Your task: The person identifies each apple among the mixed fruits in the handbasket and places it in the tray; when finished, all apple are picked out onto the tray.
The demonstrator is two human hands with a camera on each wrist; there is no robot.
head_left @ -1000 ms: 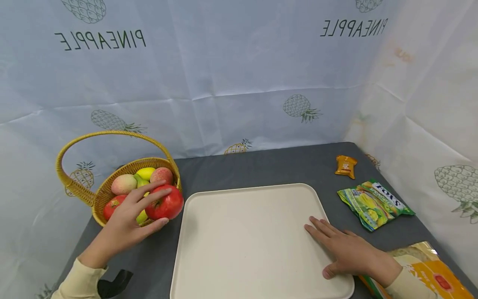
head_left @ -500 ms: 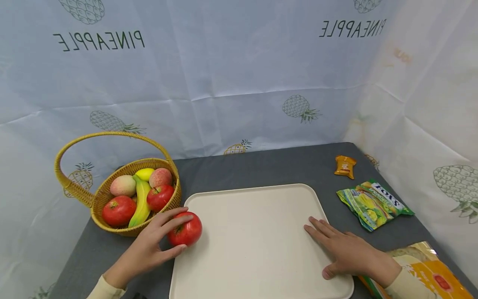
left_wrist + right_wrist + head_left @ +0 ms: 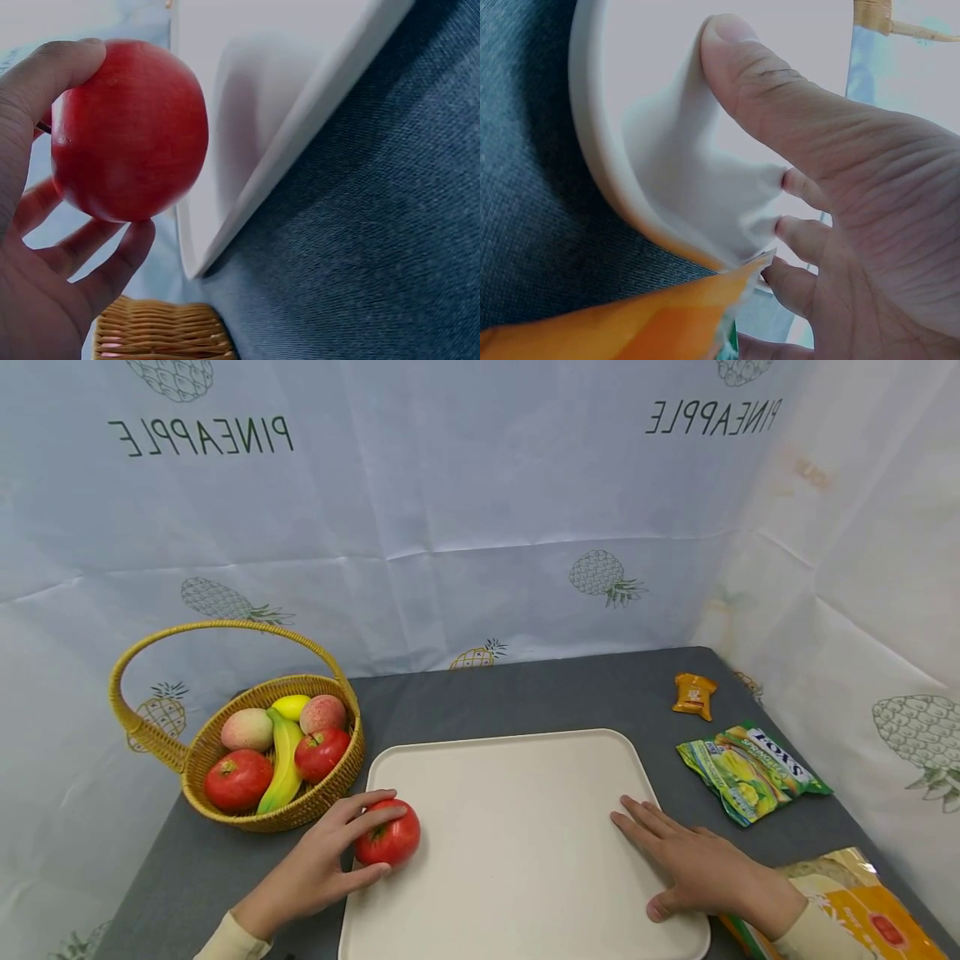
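Note:
My left hand (image 3: 318,864) grips a red apple (image 3: 387,833) between thumb and fingers, over the left edge of a cream rectangular tray (image 3: 510,852). In the left wrist view the apple (image 3: 135,131) hangs above the tray's rim, its dark stem toward the palm and a shadow on the tray. My right hand (image 3: 693,864) rests with fingers spread on the tray's right side. The right wrist view has its thumb (image 3: 742,56) and fingertips at the tray surface.
A wicker basket (image 3: 311,810) with a tall handle holds a banana, peaches, a lemon and red fruits at left. On the right lie an orange-wrapped snack (image 3: 694,695), a green Fox's candy bag (image 3: 750,770) and an orange-and-yellow package (image 3: 873,910), partly under the right forearm.
My left hand has carried the apple from over the basket, right and toward me, to the tray's left edge. The right hand has stayed in place.

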